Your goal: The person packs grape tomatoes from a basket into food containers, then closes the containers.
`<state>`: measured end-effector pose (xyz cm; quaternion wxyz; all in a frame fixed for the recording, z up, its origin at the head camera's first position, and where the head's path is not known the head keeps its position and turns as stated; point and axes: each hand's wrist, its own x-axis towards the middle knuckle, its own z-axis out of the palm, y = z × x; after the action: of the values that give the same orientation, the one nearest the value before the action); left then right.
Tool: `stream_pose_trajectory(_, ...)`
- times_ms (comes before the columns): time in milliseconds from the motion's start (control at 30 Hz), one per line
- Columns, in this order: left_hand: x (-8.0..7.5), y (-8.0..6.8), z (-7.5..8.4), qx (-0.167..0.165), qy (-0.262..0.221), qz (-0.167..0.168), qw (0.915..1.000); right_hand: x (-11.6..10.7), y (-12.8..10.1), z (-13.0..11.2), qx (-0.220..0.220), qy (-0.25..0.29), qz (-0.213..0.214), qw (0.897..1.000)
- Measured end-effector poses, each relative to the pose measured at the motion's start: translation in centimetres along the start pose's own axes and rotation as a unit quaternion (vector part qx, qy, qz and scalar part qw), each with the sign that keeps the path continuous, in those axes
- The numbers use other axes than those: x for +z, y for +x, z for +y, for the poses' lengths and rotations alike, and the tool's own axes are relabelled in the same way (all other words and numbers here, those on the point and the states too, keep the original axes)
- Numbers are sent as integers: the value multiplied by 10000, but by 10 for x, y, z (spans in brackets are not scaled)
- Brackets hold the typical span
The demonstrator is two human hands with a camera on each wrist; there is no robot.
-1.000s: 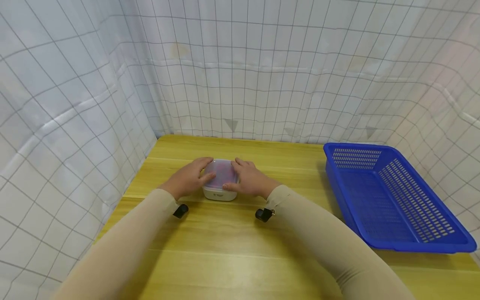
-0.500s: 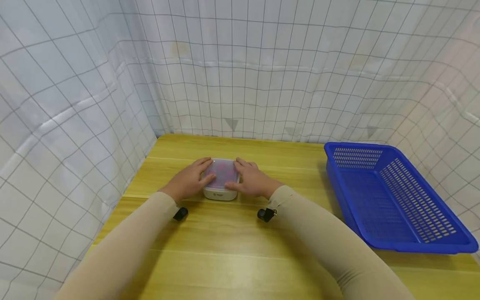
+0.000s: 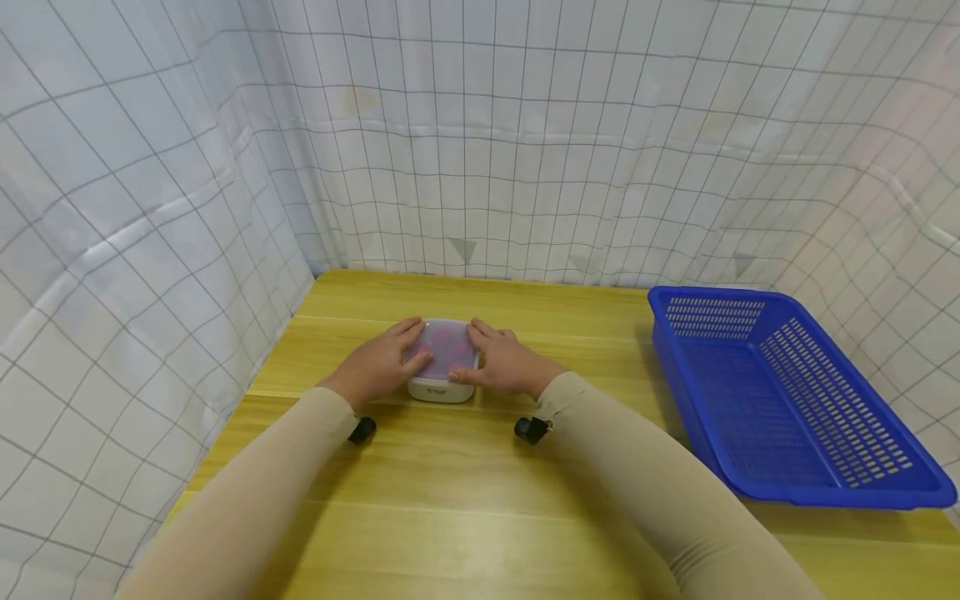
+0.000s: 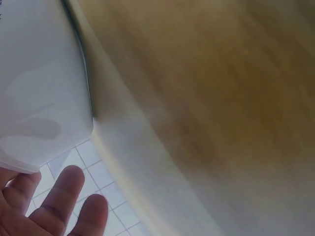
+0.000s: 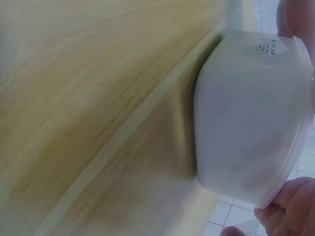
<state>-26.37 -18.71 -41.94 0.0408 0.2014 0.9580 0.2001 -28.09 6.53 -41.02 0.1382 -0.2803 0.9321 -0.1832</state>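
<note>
A square white food container (image 3: 441, 392) with a translucent lid (image 3: 447, 343) sits on the wooden table, pinkish shapes showing through the lid. At its left side, my left hand (image 3: 375, 361) has its thumb on the lid and fingertips at the far left corner. My right hand (image 3: 510, 360) holds the opposite side, thumb by the near edge and fingers at the far corner. In the right wrist view, the container's side wall (image 5: 241, 113) stands between thumb and curled fingers (image 5: 290, 204) at the rim. The left wrist view shows fingers (image 4: 64, 196) beside the lid edge.
A large blue perforated basket (image 3: 697, 400) stands on the right of the wooden table (image 3: 480, 500). White grid-patterned curtains (image 3: 525, 167) hang behind the table and along both sides. Small black devices (image 3: 531, 429) are worn at both wrists.
Both hands stay at the container, almost still. The right thumb has shifted slightly to the right along the near edge of the lid, uncovering more of it.
</note>
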Motion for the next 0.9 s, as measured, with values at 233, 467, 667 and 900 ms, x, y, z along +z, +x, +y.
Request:
stream_pose_trajectory(233, -1, 0, 2, -87, 19, -120, 9999, 2, 2, 0, 7, -17, -6, 10000)
stream_pose_trajectory(467, -3, -1, 4, -75, -32, -170, 9998, 4, 2, 2, 4, -2, 33, 10000)
stream_pose_trajectory(667, -1, -1, 4, -93, 12, -165, 9998, 2, 0, 0, 30, 53, -9, 10000)
stream_pose_trajectory(900, -2, -3, 4, -101, -3, -233, 9997, 1, 0, 0, 3, 85, -39, 10000)
